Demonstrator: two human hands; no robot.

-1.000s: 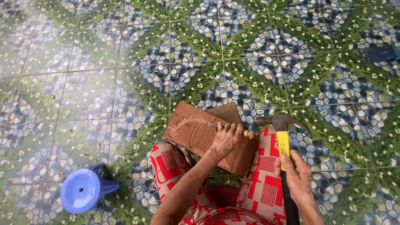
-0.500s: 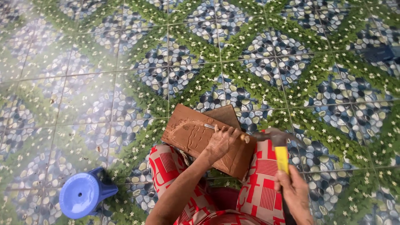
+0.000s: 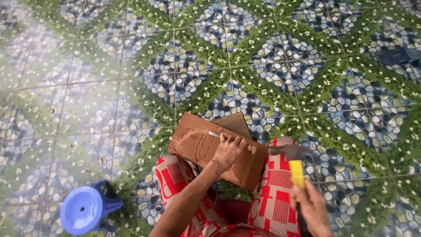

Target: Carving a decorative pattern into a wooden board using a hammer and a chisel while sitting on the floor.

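Wooden carved board [image 3: 206,147] under left fingers [image 3: 230,145] gripping chisel [image 3: 219,136]; right fingers [image 3: 309,199] around hammer [image 3: 296,169].

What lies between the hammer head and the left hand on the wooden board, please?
In the head view, only the chisel's wooden butt and a strip of board lie between the hammer head and the left hand.

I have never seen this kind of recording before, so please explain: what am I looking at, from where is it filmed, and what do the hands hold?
The picture comes from a camera worn on a person's head, looking down at their lap and a patterned tile floor. A brown wooden board with carved lines rests across the knees. The left hand holds a thin chisel against the board. The right hand grips a hammer with a yellow handle, its head close to the chisel's end. A small blue plastic stool stands on the floor at the person's left.
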